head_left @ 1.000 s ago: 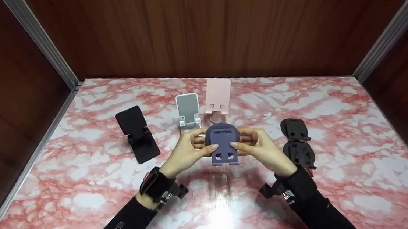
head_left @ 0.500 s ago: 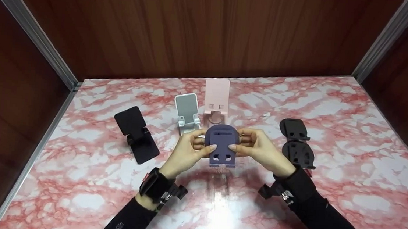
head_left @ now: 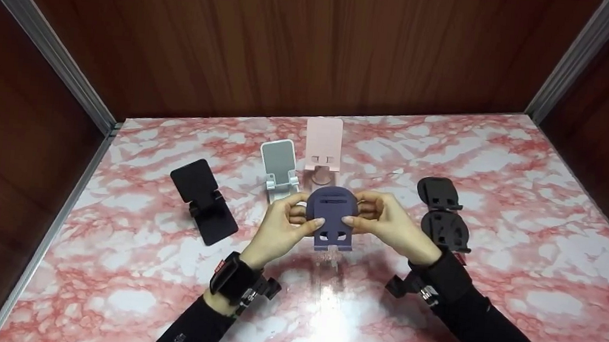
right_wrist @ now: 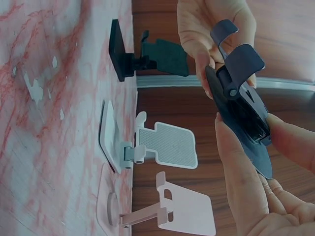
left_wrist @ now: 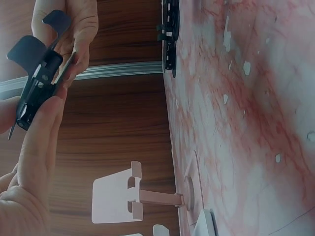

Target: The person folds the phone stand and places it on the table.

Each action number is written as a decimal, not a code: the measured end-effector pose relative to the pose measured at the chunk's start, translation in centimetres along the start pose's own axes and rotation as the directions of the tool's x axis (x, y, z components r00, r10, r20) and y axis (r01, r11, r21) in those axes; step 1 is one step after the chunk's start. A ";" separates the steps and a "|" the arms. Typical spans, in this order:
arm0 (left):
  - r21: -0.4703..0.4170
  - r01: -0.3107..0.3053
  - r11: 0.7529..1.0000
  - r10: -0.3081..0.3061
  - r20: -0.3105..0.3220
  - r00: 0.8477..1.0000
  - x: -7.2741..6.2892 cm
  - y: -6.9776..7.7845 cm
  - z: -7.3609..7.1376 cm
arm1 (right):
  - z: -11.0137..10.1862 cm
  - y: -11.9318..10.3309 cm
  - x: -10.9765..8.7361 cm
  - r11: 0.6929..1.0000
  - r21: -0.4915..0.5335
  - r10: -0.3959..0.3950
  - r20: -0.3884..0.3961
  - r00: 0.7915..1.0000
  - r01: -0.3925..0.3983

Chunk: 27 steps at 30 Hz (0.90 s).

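A folded purple-blue phone stand (head_left: 334, 218) is held up over the table between both hands, its round plate at the top and its two lip hooks at the bottom. My left hand (head_left: 276, 228) pinches its left edge, thumb on the front and fingers behind. On the opposite edge my right hand (head_left: 396, 226) grips it the same way. The right wrist view gives the folded stand (right_wrist: 241, 98) from the side, its hinge and curved hooks showing. From the left wrist, the stand (left_wrist: 42, 73) appears edge-on between the two hands.
Behind the hands stand a pink phone stand (head_left: 324, 139) and a white one with a grey pad (head_left: 279, 160). A black stand (head_left: 214, 219) is at the left. Black round-plated stand pieces (head_left: 445, 230) lie at the right. Wood-look panels (head_left: 315, 45) enclose the marbled table (head_left: 128, 299).
The purple-blue phone stand has turned slightly, its lower edge swinging a little left so that it sits straighter. Both hands keep their hold and barely move.
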<state>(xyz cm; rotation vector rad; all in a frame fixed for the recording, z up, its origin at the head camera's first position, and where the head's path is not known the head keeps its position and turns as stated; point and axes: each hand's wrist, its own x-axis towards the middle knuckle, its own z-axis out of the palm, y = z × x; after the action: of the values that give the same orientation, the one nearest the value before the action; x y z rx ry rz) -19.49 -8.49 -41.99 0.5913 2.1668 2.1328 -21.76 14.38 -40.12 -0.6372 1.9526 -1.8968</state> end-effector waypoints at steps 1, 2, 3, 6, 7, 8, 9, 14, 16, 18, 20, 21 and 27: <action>-0.003 -0.001 1.000 0.001 0.000 1.000 0.0 0.0 0.0 | 0.0 0.0 0.0 1.000 0.000 0.001 0.001 1.000 -0.001; -0.006 0.001 1.000 -0.001 -0.001 1.000 0.0 0.0 0.0 | 0.0 -0.1 -0.1 1.000 -0.004 0.000 0.003 1.000 0.000; -0.009 0.005 1.000 -0.005 -0.003 1.000 0.0 0.0 0.1 | 0.0 -0.1 -0.1 1.000 -0.006 0.002 0.004 1.000 -0.002; -0.021 0.030 0.999 -0.030 -0.009 1.000 0.0 0.2 0.2 | -0.1 -0.2 -0.2 1.000 -0.002 0.017 0.006 1.000 -0.017; -0.029 0.040 0.999 -0.040 -0.008 0.999 0.0 0.2 0.2 | -0.2 -0.2 -0.3 1.000 0.002 0.023 0.004 1.000 -0.023; -0.035 0.049 0.998 -0.049 -0.006 0.999 0.0 0.3 0.2 | -0.2 -0.3 -0.3 1.000 0.007 0.029 0.002 1.000 -0.029; -0.039 0.057 0.998 -0.057 -0.004 0.998 0.0 0.4 0.3 | -0.2 -0.3 -0.4 0.999 0.011 0.036 0.000 0.999 -0.036; -0.013 0.063 0.998 -0.063 0.030 0.998 0.0 0.5 0.3 | -0.5 -0.7 -0.7 0.998 0.022 0.052 -0.004 0.999 -0.052; 0.005 0.055 0.998 -0.055 0.047 0.997 -0.1 0.6 0.2 | -0.8 -1.0 -0.8 0.999 0.017 0.051 -0.009 0.999 -0.051; 0.045 0.029 0.999 -0.031 0.059 0.998 -0.1 0.6 0.0 | -1.1 -1.3 -1.0 0.999 0.017 0.052 -0.020 0.998 -0.051; 0.097 -0.009 0.995 0.002 0.068 0.998 -0.2 0.7 -0.3 | -1.5 -1.7 -1.1 0.998 0.018 0.054 -0.035 0.998 -0.053; 0.133 -0.037 0.990 0.027 0.069 0.997 -0.2 0.7 -0.4 | -1.7 -1.9 -1.1 0.998 0.017 0.057 -0.045 0.997 -0.057; 0.489 -0.140 0.861 0.132 0.051 0.990 -0.2 0.4 -0.8 | -3.7 -2.8 -0.9 0.998 -0.004 0.060 -0.111 0.992 -0.061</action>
<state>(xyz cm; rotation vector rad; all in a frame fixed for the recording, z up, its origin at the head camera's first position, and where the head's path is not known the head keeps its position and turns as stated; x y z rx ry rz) -19.47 -9.31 -41.65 0.8037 2.7495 1.6009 -22.78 17.95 -37.17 -0.4782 2.0228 -1.9267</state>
